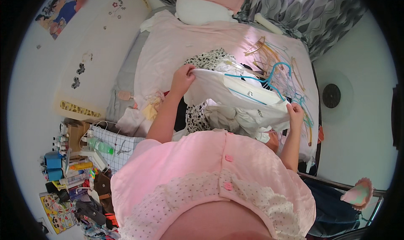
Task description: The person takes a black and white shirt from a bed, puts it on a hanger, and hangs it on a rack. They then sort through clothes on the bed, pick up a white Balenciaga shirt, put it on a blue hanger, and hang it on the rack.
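Observation:
A white shirt (212,86) is stretched between my two hands above the bed. My left hand (184,80) is closed on its left corner, with the fingers pinching the cloth. My right hand (296,113) grips the opposite end, lower and to the right. A blue hanger (269,77) lies at the shirt's neck opening; its hook sticks out toward the far right, and part of its frame is hidden in the cloth. Beneath and beyond the shirt is a black-and-white patterned garment (210,59). Grey-white clothes (223,118) are heaped close to my body.
Several loose hangers (269,50) lie tangled on the bed's right side. The pink bedsheet (168,42) reaches back to a white pillow (202,12). A hairbrush (124,95) lies at the left edge. Bottles and small goods crowd a checked-cloth table (126,139) at lower left.

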The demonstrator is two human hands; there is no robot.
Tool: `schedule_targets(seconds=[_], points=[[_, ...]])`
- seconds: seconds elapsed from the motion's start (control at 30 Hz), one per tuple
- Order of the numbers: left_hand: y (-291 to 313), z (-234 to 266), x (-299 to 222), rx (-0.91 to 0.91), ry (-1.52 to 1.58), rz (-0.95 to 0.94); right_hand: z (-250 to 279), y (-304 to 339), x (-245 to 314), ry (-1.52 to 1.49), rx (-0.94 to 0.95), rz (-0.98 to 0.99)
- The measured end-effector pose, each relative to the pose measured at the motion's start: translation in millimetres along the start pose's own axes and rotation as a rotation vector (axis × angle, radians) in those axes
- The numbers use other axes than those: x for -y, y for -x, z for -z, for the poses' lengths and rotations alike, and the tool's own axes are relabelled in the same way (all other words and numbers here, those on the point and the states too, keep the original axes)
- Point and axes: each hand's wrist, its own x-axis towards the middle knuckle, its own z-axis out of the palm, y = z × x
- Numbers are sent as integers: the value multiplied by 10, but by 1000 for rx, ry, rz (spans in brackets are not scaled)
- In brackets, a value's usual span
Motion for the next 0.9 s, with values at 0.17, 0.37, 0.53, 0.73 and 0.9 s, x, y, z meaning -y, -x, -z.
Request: schedule_targets(seconds=[0.17,0.37,0.53,0.73,0.9], points=[[-20,-144,12,56,95,28,37,-17,115,-10,-89,25],[10,-369,25,222,381,82,211,106,253,-87,-195,17],[-62,-522,-140,246,478,10,367,424,567,-97,-352,31],[-140,-837,-282,592,291,-1,577,864,1002,-67,-473,71],[102,-1147,-574,747,598,-24,896,1292,1209,-58,-660,119]])
